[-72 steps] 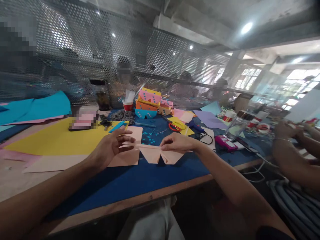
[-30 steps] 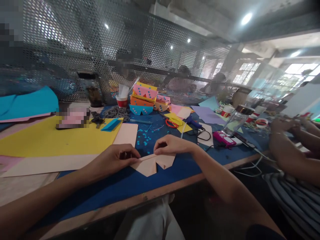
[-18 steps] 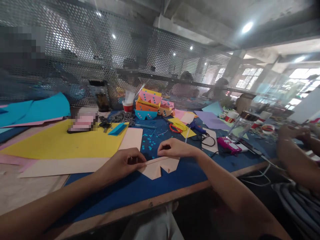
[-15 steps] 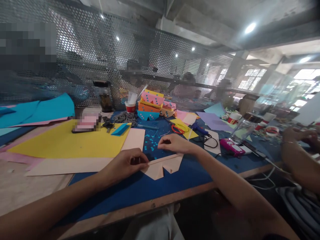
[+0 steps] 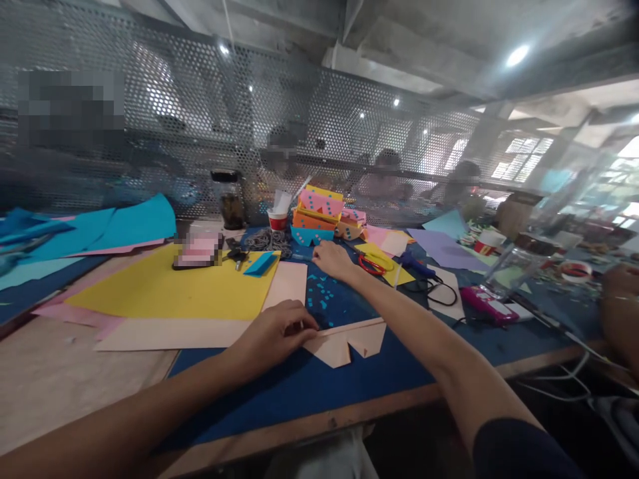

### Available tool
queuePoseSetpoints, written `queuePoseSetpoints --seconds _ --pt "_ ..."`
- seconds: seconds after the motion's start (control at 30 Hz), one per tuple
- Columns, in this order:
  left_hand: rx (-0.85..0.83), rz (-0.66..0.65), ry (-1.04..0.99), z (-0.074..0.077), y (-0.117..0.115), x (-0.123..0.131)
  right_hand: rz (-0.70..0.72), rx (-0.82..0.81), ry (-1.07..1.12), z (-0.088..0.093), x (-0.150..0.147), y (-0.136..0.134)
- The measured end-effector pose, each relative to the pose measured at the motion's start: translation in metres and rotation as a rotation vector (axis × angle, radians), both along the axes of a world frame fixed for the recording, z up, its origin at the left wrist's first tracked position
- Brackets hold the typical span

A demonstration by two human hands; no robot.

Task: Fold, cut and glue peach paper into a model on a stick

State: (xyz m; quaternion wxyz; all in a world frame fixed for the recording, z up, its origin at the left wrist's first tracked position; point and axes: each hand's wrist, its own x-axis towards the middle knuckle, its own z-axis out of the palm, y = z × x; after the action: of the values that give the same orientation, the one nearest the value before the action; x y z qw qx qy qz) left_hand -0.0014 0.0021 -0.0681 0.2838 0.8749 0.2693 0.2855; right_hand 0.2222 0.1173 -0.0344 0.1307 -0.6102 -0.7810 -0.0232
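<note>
My left hand [image 5: 279, 332] pinches the left end of a peach paper cutout [image 5: 332, 347], which has a folded upper edge and a notch at the bottom. The cutout lies on the blue table mat. Farther back, my right hand [image 5: 333, 261] has its fingers together and curled down, over the right part of a slim blue pen-like tool [image 5: 302, 257]. Whether the fingertips grip it is hidden. Just behind that hand stands a stack of folded coloured paper pieces with blue dots [image 5: 317, 216]. Small blue paper squares [image 5: 322, 293] lie scattered between my hands.
Yellow paper sheets [image 5: 190, 293] with a phone [image 5: 198, 249] on them lie left. Red-and-yellow-handled scissors [image 5: 377, 259], a blue glue gun [image 5: 418, 265] and its black cord are on the right. A glass jar [image 5: 522, 266] leans beyond. A co-worker's arm [image 5: 622, 313] is far right.
My right hand has moved away from the cutout, back and left to the pen-like tool. My left hand still holds the cutout's left end. The view has shifted slightly left.
</note>
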Motion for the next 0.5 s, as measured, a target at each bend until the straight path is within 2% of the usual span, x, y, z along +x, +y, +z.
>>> queuePoseSetpoints --seconds 0.1,0.2,0.33,0.4,0.5 --pt "0.037 0.071 -0.034 0.002 0.003 -0.001 -0.014 0.009 0.043 0.006 0.008 -0.011" --pt "0.096 0.207 -0.1 0.005 0.01 -0.005 0.02 -0.008 0.125 0.019 0.018 -0.035" --pt "0.227 0.394 -0.198 0.01 0.022 -0.011 0.21 -0.085 0.233 0.033 0.026 -0.083" --pt "0.339 0.403 -0.156 0.011 0.026 -0.011 0.296 -0.122 0.273 0.036 0.026 -0.106" --pt "0.399 0.31 -0.06 0.01 0.028 -0.01 0.348 -0.149 0.307 0.036 0.024 -0.129"
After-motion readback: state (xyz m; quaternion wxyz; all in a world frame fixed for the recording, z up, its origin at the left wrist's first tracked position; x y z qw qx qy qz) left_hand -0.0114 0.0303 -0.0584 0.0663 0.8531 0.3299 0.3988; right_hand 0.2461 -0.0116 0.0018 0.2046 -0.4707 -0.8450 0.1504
